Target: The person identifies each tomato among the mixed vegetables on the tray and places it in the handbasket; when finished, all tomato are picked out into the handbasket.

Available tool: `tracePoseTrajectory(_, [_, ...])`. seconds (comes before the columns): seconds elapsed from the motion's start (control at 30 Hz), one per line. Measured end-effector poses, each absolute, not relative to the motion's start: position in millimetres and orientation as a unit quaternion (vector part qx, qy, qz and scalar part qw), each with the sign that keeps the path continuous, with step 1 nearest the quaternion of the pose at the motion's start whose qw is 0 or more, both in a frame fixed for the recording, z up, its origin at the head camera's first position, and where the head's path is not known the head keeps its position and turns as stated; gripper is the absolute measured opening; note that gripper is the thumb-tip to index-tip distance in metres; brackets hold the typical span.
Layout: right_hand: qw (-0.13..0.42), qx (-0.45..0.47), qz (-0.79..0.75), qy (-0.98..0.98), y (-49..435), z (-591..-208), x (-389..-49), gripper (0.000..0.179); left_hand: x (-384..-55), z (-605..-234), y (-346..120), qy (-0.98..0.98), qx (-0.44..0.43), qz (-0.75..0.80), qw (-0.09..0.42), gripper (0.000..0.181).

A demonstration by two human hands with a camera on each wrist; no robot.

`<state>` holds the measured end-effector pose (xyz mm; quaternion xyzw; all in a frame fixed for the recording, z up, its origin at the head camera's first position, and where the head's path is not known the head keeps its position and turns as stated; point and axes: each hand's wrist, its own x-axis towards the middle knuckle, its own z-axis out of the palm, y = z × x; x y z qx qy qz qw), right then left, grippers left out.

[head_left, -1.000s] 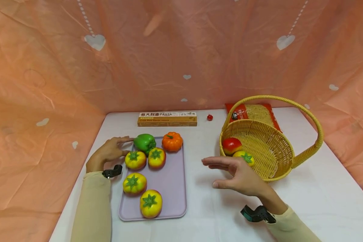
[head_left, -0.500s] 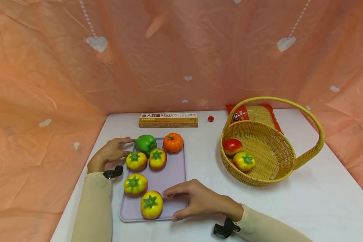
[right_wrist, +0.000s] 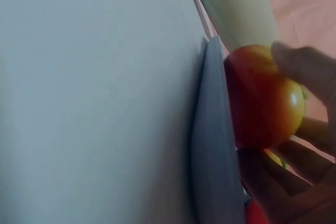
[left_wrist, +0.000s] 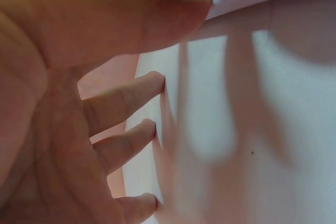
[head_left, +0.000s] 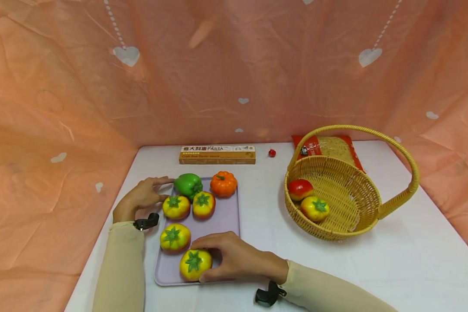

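Observation:
In the head view, my right hand (head_left: pixel 234 258) grips the front yellow-red fruit (head_left: pixel 195 265), which has a green star-shaped leaf top. Thumb and fingers sit on opposite sides of it; the right wrist view shows its red side (right_wrist: pixel 262 98) above the tray edge. My left hand (head_left: pixel 144 195) lies at the left rim of the lilac tray (head_left: pixel 222 221), thumb by the rim and several fingertips on the white table. It holds nothing. Beside it on the tray are a green bell pepper (head_left: pixel 188 185) and a second yellow-red fruit (head_left: pixel 176 207).
Two more such fruits (head_left: pixel 203 204) (head_left: pixel 175 237) and an orange pumpkin (head_left: pixel 223 184) share the tray. Right of it stands a wicker basket (head_left: pixel 345 208) with two fruits and a tall handle. A pasta box (head_left: pixel 217 155), a small red item (head_left: pixel 271 153) and a red-edged bag (head_left: pixel 335 147) lie behind.
My right hand has moved left and toward me from beside the basket to the tray, and has closed round the front fruit, which is slightly shifted. The left hand has stayed put.

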<state>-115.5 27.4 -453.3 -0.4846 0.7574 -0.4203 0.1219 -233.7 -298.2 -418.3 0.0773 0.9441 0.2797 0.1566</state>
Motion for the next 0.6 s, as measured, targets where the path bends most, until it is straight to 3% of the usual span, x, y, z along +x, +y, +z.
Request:
tracePoseTrajectory(0.4, [0.176,-0.431,-0.465,0.753,39,-446,-121,0.057,-235,-420,-298,0.943,0.078,0.280,0.159,0.064])
tracePoseTrajectory(0.6, [0.162,-0.418,-0.476,0.756,74,-435,-125,0.057,-235,-418,-299,0.943,0.079,0.279,0.165,0.065])
